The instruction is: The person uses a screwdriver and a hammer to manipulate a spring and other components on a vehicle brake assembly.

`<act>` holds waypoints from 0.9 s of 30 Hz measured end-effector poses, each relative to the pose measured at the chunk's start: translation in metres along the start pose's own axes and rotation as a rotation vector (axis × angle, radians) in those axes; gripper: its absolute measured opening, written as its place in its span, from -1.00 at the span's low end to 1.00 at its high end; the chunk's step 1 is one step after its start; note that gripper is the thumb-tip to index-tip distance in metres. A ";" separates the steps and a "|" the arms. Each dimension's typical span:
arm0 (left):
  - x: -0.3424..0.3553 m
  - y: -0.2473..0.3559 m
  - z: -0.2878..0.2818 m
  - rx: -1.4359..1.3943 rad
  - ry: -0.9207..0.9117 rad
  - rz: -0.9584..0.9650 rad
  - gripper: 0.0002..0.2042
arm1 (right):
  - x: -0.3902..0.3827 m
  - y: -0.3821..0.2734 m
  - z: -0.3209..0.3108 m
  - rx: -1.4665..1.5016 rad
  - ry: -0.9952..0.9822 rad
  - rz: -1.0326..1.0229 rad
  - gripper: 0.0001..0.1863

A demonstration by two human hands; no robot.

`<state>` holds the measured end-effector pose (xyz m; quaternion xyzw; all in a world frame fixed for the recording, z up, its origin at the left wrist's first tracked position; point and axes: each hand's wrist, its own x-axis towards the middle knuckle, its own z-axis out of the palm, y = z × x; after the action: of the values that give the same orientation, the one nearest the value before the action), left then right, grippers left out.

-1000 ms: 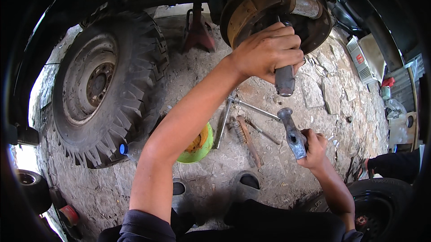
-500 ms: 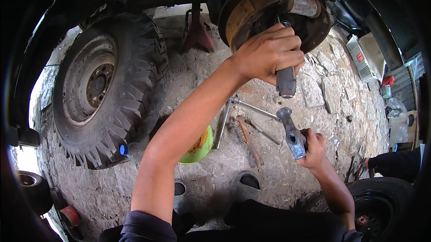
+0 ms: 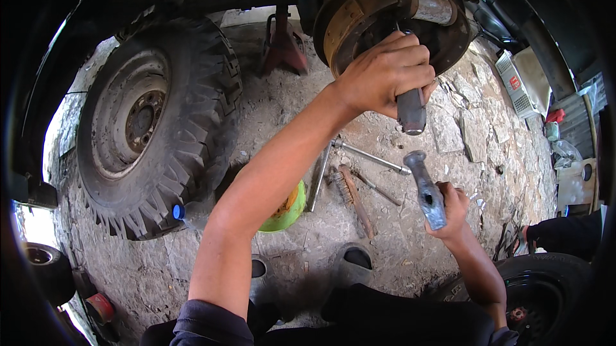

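Observation:
My left hand (image 3: 393,71) is wrapped round the dark handle of a screwdriver (image 3: 411,116). Its thin shank points up into a rusty brake assembly (image 3: 343,35), but where the tip meets the metal is hidden. The handle's butt end faces down toward me. Below and to the right, my right hand (image 3: 454,210) grips a hammer (image 3: 426,193) close under its worn steel head, apart from the screwdriver. Most of the hammer's handle is hidden by that hand. A pale cylindrical part (image 3: 435,7) sits inside the upper right of the brake assembly.
A large treaded wheel (image 3: 131,115) stands at left, beside a red jack stand (image 3: 283,48). On the stone floor lie a metal wrench (image 3: 372,157), a wire brush (image 3: 351,195) and a green bowl (image 3: 289,211). Another tyre (image 3: 545,275) lies at lower right, near a person's dark sleeve (image 3: 564,237).
The hammer in my right hand has shifted slightly right, away from the screwdriver's butt end. My left hand keeps its hold, with the screwdriver handle tilted a little differently.

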<state>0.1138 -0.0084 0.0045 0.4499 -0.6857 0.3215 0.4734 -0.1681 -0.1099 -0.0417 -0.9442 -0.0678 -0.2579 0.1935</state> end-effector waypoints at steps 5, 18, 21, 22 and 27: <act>0.007 0.005 0.008 -0.015 0.125 -0.014 -0.79 | -0.005 0.007 0.002 0.290 0.233 0.039 -0.69; 0.016 0.012 0.021 0.009 0.230 -0.089 -0.81 | 0.033 0.013 -0.006 -0.080 0.280 -0.258 -0.64; 0.020 0.013 0.020 0.073 0.257 -0.111 -0.81 | 0.029 0.015 0.005 0.012 0.300 -0.197 -0.61; 0.023 0.012 0.020 0.070 0.282 -0.121 -0.81 | 0.019 0.025 0.016 0.140 0.377 -0.207 -0.60; 0.038 0.017 0.040 0.017 0.395 -0.169 -0.81 | 0.008 0.009 -0.007 0.384 0.422 0.090 -0.38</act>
<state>0.0778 -0.0479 0.0266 0.4379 -0.5366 0.3686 0.6200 -0.1627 -0.1204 -0.0348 -0.8178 -0.0316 -0.4223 0.3896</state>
